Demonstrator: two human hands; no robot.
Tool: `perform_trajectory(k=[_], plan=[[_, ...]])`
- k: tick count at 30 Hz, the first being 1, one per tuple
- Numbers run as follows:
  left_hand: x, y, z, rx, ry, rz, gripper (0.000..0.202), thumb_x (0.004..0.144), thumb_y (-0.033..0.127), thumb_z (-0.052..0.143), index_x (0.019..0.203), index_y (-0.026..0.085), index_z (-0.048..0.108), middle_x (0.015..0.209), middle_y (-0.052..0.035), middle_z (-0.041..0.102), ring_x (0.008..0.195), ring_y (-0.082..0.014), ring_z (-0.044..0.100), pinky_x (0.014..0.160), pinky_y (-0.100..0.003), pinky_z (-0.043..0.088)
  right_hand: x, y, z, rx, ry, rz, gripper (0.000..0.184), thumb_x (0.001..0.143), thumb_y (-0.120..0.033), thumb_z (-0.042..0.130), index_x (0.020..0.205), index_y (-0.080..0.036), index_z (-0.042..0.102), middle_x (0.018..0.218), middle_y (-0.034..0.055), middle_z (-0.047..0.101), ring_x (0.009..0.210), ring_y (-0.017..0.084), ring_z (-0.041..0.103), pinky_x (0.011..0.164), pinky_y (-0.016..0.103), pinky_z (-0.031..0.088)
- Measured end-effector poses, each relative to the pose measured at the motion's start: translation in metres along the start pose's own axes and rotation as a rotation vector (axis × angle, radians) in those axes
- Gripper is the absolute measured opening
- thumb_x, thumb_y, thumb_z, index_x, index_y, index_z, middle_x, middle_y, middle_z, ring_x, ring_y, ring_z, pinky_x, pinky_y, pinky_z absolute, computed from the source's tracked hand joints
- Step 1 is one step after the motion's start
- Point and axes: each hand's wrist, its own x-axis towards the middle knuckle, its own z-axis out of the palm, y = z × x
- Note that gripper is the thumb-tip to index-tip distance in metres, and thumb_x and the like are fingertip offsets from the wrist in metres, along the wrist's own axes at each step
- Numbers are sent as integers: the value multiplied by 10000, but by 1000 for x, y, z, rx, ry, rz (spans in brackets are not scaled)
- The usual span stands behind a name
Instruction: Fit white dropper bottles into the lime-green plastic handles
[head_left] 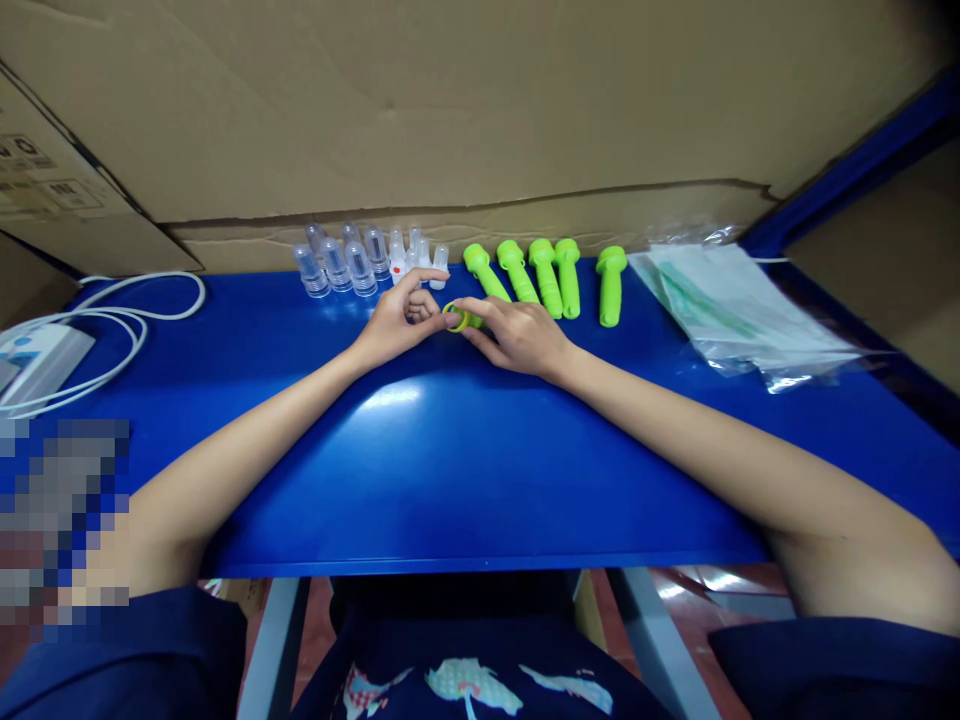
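Note:
Both hands meet near the far middle of the blue table point(450, 470). My right hand point(517, 335) is closed round a small green tube piece point(459, 318), its open ring end facing left. My left hand point(401, 318) has its fingers curled and pinched right at that ring end; whether it holds anything small is hidden. Just behind the hands lie several green tube pieces point(551, 278) in a row. To their left stand several clear plastic vials point(341, 265) and several small white caps point(416, 255).
A stack of clear plastic bags point(739, 315) lies at the right of the table. White cables point(135, 320) and a white device point(37, 360) sit at the left. A cardboard wall point(450, 120) closes off the back. A blue frame rail point(847, 170) runs at the right.

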Motion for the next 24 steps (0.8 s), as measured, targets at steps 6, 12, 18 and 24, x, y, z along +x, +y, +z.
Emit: perform_trajectory(k=[6, 12, 18, 24], plan=[[1, 4, -2, -95, -111, -122, 579, 778, 589, 840, 1081, 125, 676, 769, -16, 719, 665, -104, 694, 685, -228, 558, -2, 4, 5, 20, 168, -59, 457, 1096, -417, 384, 1415, -141, 559, 1061, 118, 752, 789, 207, 714, 666, 296, 490], [3, 2, -6, -131, -114, -178, 614, 740, 613, 863, 1064, 107, 734, 868, -71, 771, 756, -149, 736, 788, -287, 605, -1, 5, 6, 65, 166, -46, 447, 1091, -405, 400, 1426, -146, 542, 1109, 130, 745, 834, 225, 727, 717, 320, 530], [2, 0, -3, -161, -71, -188, 581, 728, 585, 880, 1029, 107, 744, 932, -87, 782, 769, -141, 737, 808, -283, 598, 0, 3, 4, 92, 121, -24, 464, 1100, -409, 366, 1441, -141, 530, 1146, 146, 729, 899, 243, 729, 722, 325, 537], [3, -7, -3, -178, -72, -173, 577, 730, 584, 879, 1026, 108, 742, 873, -67, 763, 759, -142, 729, 788, -294, 599, -1, 1, -1, 78, 34, -6, 480, 1100, -371, 349, 1496, -149, 503, 1183, 161, 697, 926, 254, 705, 729, 336, 536]])
